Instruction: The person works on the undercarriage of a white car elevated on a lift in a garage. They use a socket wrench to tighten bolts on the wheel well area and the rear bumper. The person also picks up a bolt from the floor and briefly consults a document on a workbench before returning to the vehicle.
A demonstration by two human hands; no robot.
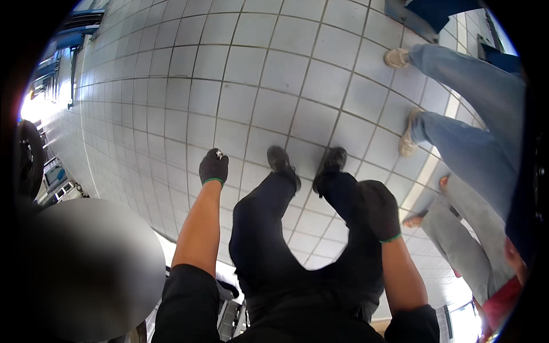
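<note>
My left hand (213,168), in a dark glove with a green cuff edge, is closed above the tiled floor, left of my shoes. A small shiny metal piece (219,154) pokes out at its fingers; its kind is too small to make out. My right hand (380,210), gloved the same way, is over my right knee and appears to rest on it. Its fingers blend into the dark glove and trousers, and no held thing shows there. My dark trousers (260,220) and black shoes (278,159) are between the two hands.
Two people stand at the right, one in blue jeans (466,123), one in grey trousers (472,228). A blurred, rounded grey thing (97,268) looms at the lower left. Blue equipment (71,37) stands at the far left, with more blue metal (426,17) at the upper right.
</note>
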